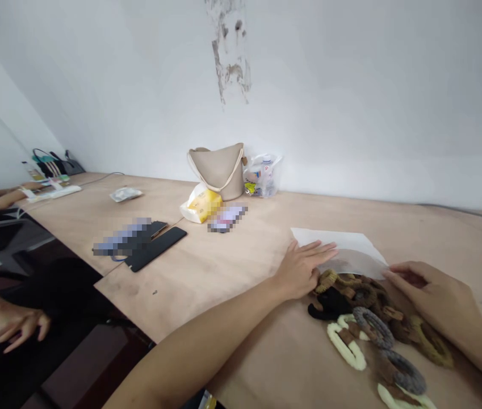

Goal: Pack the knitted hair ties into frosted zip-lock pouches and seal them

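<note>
A white, partly see-through plastic bag (353,241) lies flat on the table, its near edge lifted a little. My left hand (300,270) rests on the bag's left side with fingers stretched out. At the bag's right corner, my right hand (440,292) pinches the edge between thumb and fingers. Just in front lies a heap of fuzzy hair ties (364,295) in brown and tan. Nearer to me are a black hair tie (332,304), grey hair ties (372,326) and cream ones (345,346). The bag's inside is mostly hidden.
A beige handbag (219,165), a plastic carrier bag with a bottle (264,176), a tissue pack (201,203) and a phone (227,217) stand near the wall. A black case (155,249) lies left. Another person's hand (13,326) hangs beyond the table edge.
</note>
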Tool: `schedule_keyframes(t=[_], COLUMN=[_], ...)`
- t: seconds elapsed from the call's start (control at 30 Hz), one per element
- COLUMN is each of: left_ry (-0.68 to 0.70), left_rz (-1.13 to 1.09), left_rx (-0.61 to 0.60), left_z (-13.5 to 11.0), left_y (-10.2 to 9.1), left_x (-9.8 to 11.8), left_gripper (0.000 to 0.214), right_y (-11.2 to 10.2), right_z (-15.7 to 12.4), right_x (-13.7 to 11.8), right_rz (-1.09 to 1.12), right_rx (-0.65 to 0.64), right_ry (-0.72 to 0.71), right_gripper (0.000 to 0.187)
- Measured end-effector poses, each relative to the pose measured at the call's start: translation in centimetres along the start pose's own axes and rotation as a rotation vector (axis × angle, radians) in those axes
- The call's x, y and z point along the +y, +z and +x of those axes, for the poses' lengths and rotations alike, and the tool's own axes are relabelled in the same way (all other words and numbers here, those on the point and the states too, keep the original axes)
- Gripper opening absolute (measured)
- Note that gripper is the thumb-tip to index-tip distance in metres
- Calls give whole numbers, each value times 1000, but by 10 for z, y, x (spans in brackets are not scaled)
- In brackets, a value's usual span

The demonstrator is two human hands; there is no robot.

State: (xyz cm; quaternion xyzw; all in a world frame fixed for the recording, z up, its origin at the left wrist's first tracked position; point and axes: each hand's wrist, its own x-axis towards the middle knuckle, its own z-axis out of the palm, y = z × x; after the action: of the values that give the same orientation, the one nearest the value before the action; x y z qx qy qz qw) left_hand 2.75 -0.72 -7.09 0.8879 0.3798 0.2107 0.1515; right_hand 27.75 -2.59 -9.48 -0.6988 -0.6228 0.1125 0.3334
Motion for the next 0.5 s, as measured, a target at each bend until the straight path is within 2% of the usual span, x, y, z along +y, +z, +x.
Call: schedule_keyframes(t=[0.5], left_ry=[-5], left_rz=[1], left_rx=[38], left_z=[-1], left_y=[1], left_x=[0], left_gripper=[68], right_y=[0], right_z=[2], right_x=[2], right_rz=[72], right_rx=[-26], right_ry=[6], right_gripper=[36])
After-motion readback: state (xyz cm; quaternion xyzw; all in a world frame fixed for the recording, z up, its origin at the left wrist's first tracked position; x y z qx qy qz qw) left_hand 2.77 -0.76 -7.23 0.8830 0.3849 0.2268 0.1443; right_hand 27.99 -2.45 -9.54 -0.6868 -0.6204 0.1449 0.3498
